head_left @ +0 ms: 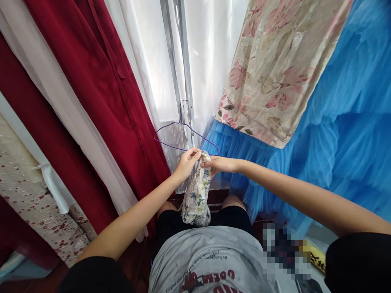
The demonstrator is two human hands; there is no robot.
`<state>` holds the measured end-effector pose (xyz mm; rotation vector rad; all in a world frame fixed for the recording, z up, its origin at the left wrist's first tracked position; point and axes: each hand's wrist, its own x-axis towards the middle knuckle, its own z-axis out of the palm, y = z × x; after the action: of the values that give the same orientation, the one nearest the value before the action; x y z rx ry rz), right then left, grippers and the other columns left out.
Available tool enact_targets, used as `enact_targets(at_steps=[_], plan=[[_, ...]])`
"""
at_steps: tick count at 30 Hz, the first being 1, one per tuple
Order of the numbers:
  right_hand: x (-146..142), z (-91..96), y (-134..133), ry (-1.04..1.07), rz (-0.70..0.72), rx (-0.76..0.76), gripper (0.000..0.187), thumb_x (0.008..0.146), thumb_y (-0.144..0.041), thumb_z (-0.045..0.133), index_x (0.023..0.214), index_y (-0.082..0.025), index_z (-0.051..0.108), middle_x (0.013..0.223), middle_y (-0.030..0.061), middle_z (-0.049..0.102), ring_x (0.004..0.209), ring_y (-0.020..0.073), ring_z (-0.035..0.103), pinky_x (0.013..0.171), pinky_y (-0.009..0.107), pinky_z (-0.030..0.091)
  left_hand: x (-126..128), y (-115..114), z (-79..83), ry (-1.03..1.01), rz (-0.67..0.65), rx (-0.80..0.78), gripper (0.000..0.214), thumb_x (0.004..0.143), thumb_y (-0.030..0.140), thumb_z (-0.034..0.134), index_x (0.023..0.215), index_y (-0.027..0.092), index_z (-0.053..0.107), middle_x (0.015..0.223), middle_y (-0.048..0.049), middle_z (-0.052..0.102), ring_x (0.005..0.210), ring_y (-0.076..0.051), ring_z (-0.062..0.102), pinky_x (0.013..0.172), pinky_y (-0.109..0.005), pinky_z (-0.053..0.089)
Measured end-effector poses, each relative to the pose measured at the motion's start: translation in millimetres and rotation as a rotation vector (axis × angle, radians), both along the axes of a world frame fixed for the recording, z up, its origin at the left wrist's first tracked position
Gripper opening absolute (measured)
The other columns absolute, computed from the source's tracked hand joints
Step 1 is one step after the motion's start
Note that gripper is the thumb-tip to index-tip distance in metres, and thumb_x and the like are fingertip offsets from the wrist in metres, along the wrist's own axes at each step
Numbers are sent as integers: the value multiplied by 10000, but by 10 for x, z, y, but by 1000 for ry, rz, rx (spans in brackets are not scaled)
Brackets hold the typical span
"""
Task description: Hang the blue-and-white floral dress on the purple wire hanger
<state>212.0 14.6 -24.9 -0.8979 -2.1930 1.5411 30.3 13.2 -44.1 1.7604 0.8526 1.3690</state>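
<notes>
A piece of floral cloth (pixel 198 195), whitish with green, yellow and bluish flowers, hangs bunched over the lower bar of a purple wire hanger (pixel 171 143). My left hand (pixel 187 163) pinches the top of the cloth near the bar. From the other side, my right hand (pixel 219 163) grips the cloth's upper right edge, its thumb on the front and its other fingers mostly hidden behind. The hanger's hook sits against grey metal bars (pixel 183 73). The cloth's lower end falls in front of my lap.
Dark red curtains (pixel 100 93) hang on the left beside white sheer fabric (pixel 149 61). At right are a beige floral cloth (pixel 271 77) and blue ruffled tulle (pixel 345 162). A pale cloth with small red flowers (pixel 39 195) hangs far left. A yellow item (pixel 314 256) lies low at right.
</notes>
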Motion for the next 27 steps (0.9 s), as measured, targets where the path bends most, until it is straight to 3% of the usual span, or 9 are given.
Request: enact_targets(at_steps=[3, 5, 7, 10, 13, 17, 19, 22, 27], plan=[[203, 209, -120, 33, 60, 42, 394, 1022, -464, 467, 1020, -156, 713, 886, 86, 754, 777, 203, 701, 728, 336, 585, -72, -117, -126, 162, -242, -82, 349, 918, 498, 616, 1029, 181, 713, 991, -79, 727, 980, -229, 669, 904, -338, 532], [330, 367, -178, 25, 78, 73, 410, 1024, -475, 475, 1032, -151, 725, 914, 88, 759, 801, 205, 701, 755, 334, 580, -130, -225, -275, 354, -404, -165, 409, 947, 527, 557, 874, 163, 729, 839, -76, 728, 863, -229, 686, 858, -346, 542], [432, 520, -207, 27, 70, 111, 444, 1024, -505, 473, 1013, -149, 738, 912, 83, 759, 801, 204, 700, 778, 336, 573, -180, -335, -439, 512, -470, -177, 391, 937, 492, 586, 771, 162, 714, 750, -63, 712, 769, -210, 679, 814, -333, 542], [511, 699, -210, 82, 28, 253, 460, 1019, -537, 475, 1011, -161, 739, 954, 70, 752, 875, 210, 698, 845, 341, 551, -202, -450, -614, 484, -457, -130, 275, 862, 402, 711, 1032, 185, 718, 1012, -91, 747, 918, -219, 698, 888, -333, 539], [506, 783, -195, 53, 16, 423, 478, 1013, -574, 459, 958, -174, 715, 912, 43, 715, 896, 205, 664, 864, 332, 528, -132, -480, -616, 355, -340, -45, 585, 802, 377, 785, 1332, 213, 600, 1305, -131, 661, 1102, -248, 668, 976, -359, 520], [520, 808, -173, -71, -150, 634, 521, 948, -642, 528, 688, -195, 597, 623, -13, 540, 675, 169, 561, 709, 301, 502, 12, -452, -458, 360, -265, -22, 359, 906, 468, 653, 1024, 135, 720, 1019, -91, 732, 935, -244, 670, 873, -350, 528], [601, 818, -170, -26, -184, 603, 506, 923, -648, 563, 702, -196, 615, 639, -7, 561, 693, 177, 579, 715, 306, 511, 29, -428, -411, 325, -236, -69, 417, 929, 518, 602, 936, 116, 712, 893, -71, 715, 829, -216, 646, 788, -322, 522], [818, 834, -147, 149, -222, 474, 451, 903, -627, 606, 813, -193, 692, 764, 27, 665, 820, 214, 656, 794, 337, 544, -74, -362, -428, 320, -289, -147, 452, 889, 553, 643, 977, 114, 701, 864, -48, 687, 761, -180, 602, 711, -276, 495], [1163, 801, 126, 497, -581, 411, 347, 826, -526, 736, 873, -183, 707, 789, 48, 711, 800, 243, 700, 775, 402, 585, -461, -210, -490, 656, -235, -109, 456, 863, 577, 655, 756, 134, 660, 680, 12, 558, 633, -131, 474, 583, -229, 382]])
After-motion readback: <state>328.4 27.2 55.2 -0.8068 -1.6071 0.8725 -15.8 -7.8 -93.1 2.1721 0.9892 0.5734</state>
